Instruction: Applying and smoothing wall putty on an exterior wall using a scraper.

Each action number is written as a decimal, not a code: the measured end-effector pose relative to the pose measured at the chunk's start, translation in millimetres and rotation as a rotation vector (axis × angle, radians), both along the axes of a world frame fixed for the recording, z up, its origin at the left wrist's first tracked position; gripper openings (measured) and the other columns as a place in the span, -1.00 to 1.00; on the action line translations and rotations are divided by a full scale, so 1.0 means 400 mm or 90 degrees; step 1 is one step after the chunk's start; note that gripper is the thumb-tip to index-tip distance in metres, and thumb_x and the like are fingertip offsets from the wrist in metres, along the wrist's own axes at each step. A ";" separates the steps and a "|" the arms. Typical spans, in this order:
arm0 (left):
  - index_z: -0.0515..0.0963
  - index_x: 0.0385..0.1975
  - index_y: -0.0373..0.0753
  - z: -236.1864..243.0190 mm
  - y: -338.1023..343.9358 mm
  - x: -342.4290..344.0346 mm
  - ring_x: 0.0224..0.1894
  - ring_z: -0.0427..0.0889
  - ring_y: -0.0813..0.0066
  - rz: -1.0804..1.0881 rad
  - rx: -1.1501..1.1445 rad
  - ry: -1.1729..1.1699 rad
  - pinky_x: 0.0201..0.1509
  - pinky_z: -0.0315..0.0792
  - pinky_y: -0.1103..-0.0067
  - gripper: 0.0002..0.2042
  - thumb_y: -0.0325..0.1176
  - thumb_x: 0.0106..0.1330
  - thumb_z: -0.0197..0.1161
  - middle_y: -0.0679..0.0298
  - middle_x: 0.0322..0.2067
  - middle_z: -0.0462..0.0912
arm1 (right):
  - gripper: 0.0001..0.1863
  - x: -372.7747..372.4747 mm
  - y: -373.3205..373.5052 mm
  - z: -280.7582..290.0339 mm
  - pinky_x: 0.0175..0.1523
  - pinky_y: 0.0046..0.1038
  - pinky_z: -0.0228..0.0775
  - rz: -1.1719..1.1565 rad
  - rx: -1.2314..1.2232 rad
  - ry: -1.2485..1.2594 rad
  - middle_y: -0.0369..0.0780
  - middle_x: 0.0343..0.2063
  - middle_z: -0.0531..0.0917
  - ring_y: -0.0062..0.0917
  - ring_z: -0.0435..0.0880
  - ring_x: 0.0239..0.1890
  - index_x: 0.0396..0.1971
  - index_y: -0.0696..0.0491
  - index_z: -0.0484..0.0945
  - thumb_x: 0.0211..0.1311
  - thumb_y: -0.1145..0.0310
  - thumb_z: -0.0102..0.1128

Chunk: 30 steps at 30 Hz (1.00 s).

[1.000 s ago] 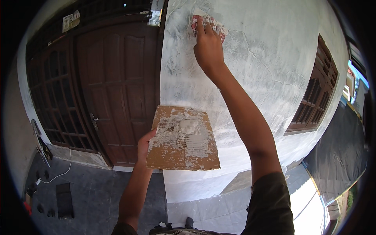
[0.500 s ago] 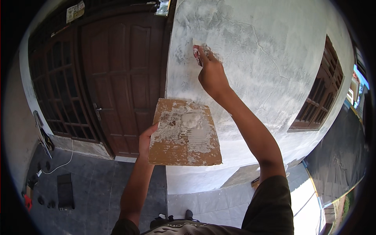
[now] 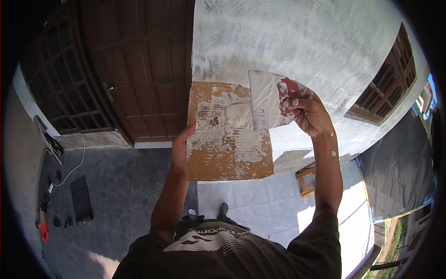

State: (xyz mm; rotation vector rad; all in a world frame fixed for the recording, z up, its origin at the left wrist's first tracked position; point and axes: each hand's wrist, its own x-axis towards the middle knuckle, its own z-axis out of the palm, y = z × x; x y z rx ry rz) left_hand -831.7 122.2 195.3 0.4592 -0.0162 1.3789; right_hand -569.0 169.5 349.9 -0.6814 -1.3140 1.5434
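My left hand point(image 3: 182, 144) grips the left edge of a brown cardboard sheet point(image 3: 204, 165), its thumb on the face and its other fingers out of sight. White putty is smeared over the cardboard, with a thicker lump point(image 3: 238, 114) right of its middle. My right hand point(image 3: 309, 111) is closed on the red handle of a wide putty knife point(image 3: 269, 100). Putty coats the knife's broad blade, whose left edge overlaps the cardboard's upper right side. Spots of putty stick to my right fingers and wrist. Behind stands a patchy white and grey wall point(image 3: 260, 37).
A dark brown panelled door point(image 3: 139, 79) with a lever handle adjoins the wall on the left. At right is a brown shuttered window point(image 3: 385, 79). Below lie a small wooden stool point(image 3: 305, 182), a dark mat point(image 3: 81, 199) and a white cable point(image 3: 76, 166) on tiles.
My right hand has come down from the wall to the cardboard's right side, turning so the putty-covered blade shows. The view has tipped downward, and more of my shirt and the floor appear.
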 end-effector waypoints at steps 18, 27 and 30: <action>0.38 -0.01 -0.39 -0.207 0.063 0.507 -0.10 0.55 0.32 0.064 -0.015 -0.002 0.01 0.41 0.45 -0.65 -0.29 0.34 -0.11 0.11 -0.10 0.53 | -0.59 0.518 0.124 -0.400 -0.15 -0.55 0.49 -0.028 -0.057 -0.087 -0.13 -0.26 0.60 -0.54 0.62 -0.26 -0.11 0.28 0.41 -0.07 0.69 -0.06; 0.38 -0.02 -0.39 -0.180 0.130 0.579 -0.11 0.55 0.31 0.136 -0.107 0.063 0.00 0.42 0.44 -0.65 -0.27 0.32 -0.07 0.11 -0.12 0.54 | -0.53 0.588 0.177 -0.391 -0.05 -0.48 0.49 0.046 -0.206 -0.029 -0.08 -0.23 0.60 -0.44 0.63 -0.23 -0.09 0.33 0.41 -0.14 0.62 -0.03; 0.38 -0.01 -0.39 -0.162 0.187 0.630 -0.10 0.55 0.29 0.145 -0.089 0.039 0.01 0.42 0.43 -0.64 -0.27 0.31 -0.07 0.09 -0.12 0.54 | -0.47 0.655 0.242 -0.352 -0.04 -0.46 0.48 0.072 -0.214 0.016 -0.06 -0.20 0.59 -0.42 0.62 -0.21 -0.04 0.34 0.38 -0.17 0.60 -0.04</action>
